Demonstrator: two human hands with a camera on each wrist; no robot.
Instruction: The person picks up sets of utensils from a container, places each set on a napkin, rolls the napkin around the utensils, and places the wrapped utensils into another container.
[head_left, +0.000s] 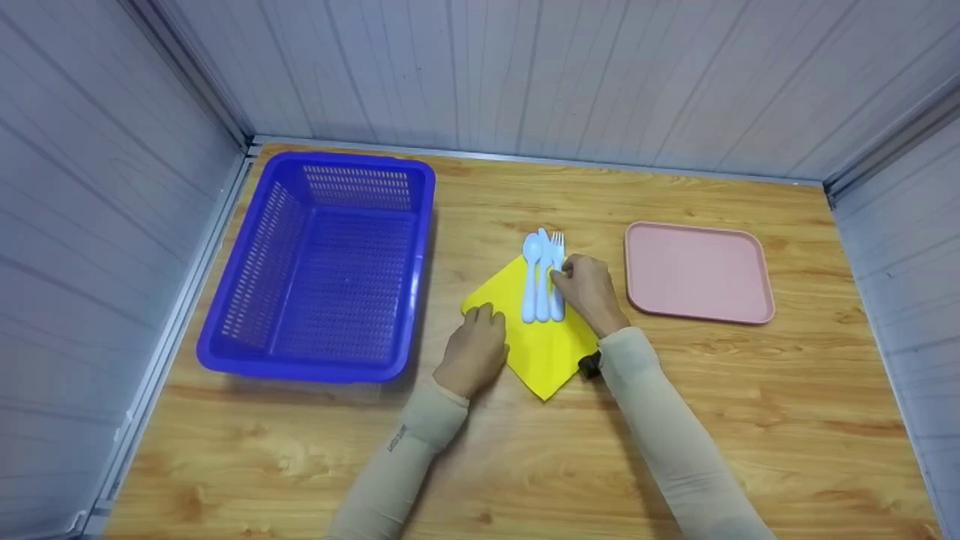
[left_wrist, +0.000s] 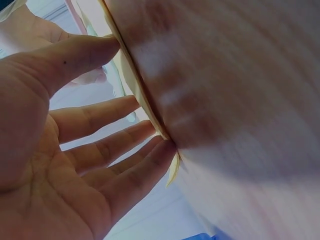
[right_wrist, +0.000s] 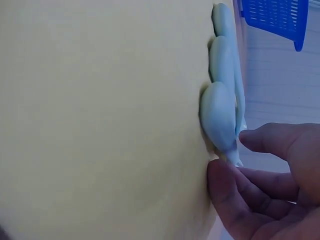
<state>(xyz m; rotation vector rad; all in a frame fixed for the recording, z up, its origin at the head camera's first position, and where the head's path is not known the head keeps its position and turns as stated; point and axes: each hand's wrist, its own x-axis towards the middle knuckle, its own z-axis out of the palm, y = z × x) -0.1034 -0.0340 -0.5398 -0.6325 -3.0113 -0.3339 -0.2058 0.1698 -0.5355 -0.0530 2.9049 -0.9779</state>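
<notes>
Left hand (head_left: 474,352): fingers extended, tips touching the yellow cloth (head_left: 546,364);
Yellow cloth: on the table (head_left: 525,480), one corner pointing near;
Right hand (head_left: 592,289): fingertips at the fork (head_left: 557,306); cannot tell whether it pinches;
Fork: beside knife (head_left: 543,292) and spoon (head_left: 532,251), handles on the cloth;
Pink tray (head_left: 697,270): right;
Blue basket (head_left: 345,277): left

Head view: light even, diffuse; mild sheen on bench (head_left: 300,480) toward its left edge; soft shadow along near side of blue basket (head_left: 300,367). Left wrist view: dim, hazy; streaked reflections, dark finger shadows. Right wrist view: yellow sheet (right_wrist: 100,125) washed pale, detail soft.
</notes>
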